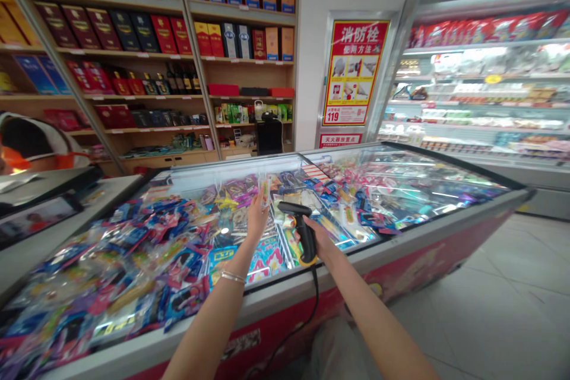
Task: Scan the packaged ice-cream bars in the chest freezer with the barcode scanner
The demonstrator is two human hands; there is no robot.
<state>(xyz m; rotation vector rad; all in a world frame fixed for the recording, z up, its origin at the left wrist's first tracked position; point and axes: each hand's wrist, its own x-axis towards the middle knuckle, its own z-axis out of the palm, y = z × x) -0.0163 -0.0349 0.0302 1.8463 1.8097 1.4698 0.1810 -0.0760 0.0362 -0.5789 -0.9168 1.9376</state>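
The right hand [315, 233] is closed around the grip of a black handheld scanner [306, 240]; the left hand [257, 215], fingers closed on a small clear-wrapped packet [265, 189], is just beside the scanner's head. Below both, a red-sided chest freezer [427, 267] displays colourful packaged goods [133, 261]. Beyond stands wooden shelving [240, 76].

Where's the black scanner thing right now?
In the head view, the black pistol-shaped scanner is gripped in the right hand, over the near edge of the red-sided freezer, just right of the left hand.
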